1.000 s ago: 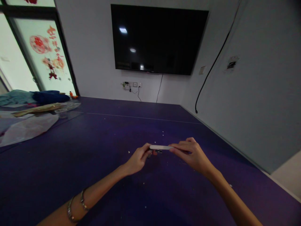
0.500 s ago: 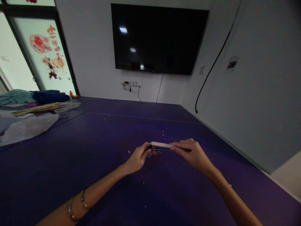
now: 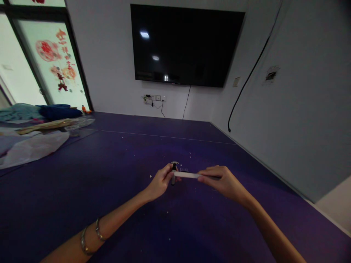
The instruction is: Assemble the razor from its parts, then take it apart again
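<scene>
The person's left hand [image 3: 159, 184] is closed on a small dark tool [image 3: 173, 180], thumb on the near side and fingers behind, so its silvery head stands up above the grip; held this way, the tool is probably kept from tipping. The right hand [image 3: 226, 181] grasps one end of a flat white strip [image 3: 186, 175] — thumb below, fingers on top — and holds it nearly level, with its far end meeting the left thumb beside the tool. Gripping only that end seems to leave most of the strip uncovered and easy to steer. Just behind the strip shows a small dark-and-clear piece [image 3: 184, 170], too faint to name or to tell what supports it. Both hands are in front of the person, over a wide purple surface [image 3: 123, 219] dotted with white crumbs [image 3: 190, 155]. A pale plastic bag [image 3: 38, 146] lies well apart, off to the left.
</scene>
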Demonstrator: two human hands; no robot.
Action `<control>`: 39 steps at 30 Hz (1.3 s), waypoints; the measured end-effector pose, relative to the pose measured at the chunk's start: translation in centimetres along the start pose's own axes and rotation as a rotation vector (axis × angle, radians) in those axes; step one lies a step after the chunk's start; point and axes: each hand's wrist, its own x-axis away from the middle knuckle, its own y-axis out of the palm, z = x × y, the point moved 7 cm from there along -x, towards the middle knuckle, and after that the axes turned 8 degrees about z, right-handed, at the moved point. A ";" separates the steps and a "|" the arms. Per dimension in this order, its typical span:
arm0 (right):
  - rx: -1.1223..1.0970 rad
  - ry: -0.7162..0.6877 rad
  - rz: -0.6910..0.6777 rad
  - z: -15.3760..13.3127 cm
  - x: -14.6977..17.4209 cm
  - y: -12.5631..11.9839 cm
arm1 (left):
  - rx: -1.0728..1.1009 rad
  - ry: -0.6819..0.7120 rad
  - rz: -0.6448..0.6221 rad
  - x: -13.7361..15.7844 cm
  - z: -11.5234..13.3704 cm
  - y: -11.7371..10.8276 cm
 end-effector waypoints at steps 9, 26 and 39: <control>-1.093 0.690 0.078 0.3 2.7 6.9 | 0.188 -0.137 0.036 -0.1 -1.5 0.2; -1.391 0.842 0.160 -3.3 5.5 11.6 | 0.041 -0.180 0.073 0.2 -1.4 0.5; -1.478 0.870 0.156 -3.9 6.0 13.3 | 0.077 -0.176 0.068 0.3 -1.5 0.5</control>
